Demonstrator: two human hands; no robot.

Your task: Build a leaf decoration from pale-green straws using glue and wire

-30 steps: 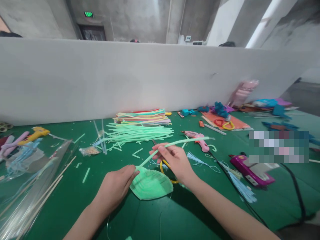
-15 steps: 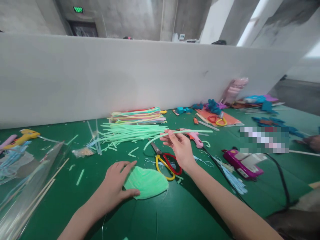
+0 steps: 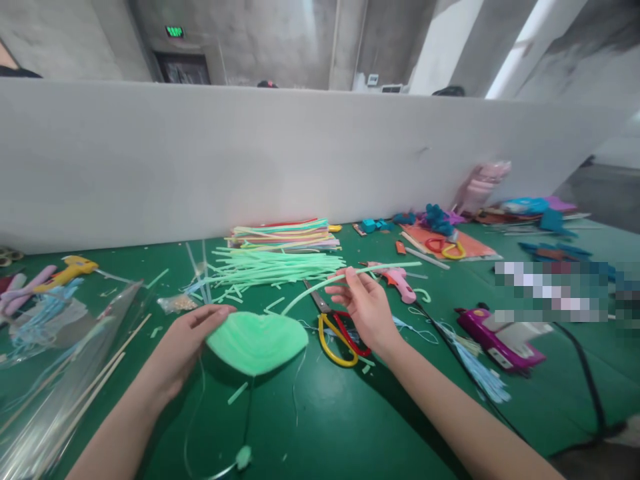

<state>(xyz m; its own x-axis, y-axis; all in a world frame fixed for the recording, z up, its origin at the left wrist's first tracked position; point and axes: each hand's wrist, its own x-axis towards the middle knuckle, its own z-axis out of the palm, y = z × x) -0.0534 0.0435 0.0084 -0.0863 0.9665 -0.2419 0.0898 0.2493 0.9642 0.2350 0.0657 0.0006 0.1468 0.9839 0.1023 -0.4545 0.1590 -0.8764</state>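
My left hand (image 3: pixel 193 347) grips the left end of a mint-green fuzzy leaf-shaped piece (image 3: pixel 257 343), raised and tilted above the table. Thin strands trail below it, one ending near a small green tuft (image 3: pixel 243 458). Between the thumb and fingers of my right hand (image 3: pixel 364 303) is a green pipe cleaner (image 3: pixel 310 291), its left end curving down close to the piece's upper edge; I cannot tell if they touch. Scissors (image 3: pixel 345 340) with red and yellow handles lie just under my right hand. Behind is a pile of green pipe cleaners (image 3: pixel 270 267).
A pink glue gun (image 3: pixel 400 281) and a purple device (image 3: pixel 500 340) with a black cable lie to the right. At left are a yellow glue gun (image 3: pixel 70 272), plastic film and wooden sticks (image 3: pixel 100 380). A white partition (image 3: pixel 200 160) borders the table's far side.
My left hand has lifted the green piece off the table and moved it left, tilting it. My right hand still holds the pipe cleaner, whose curved end is now nearer the piece.
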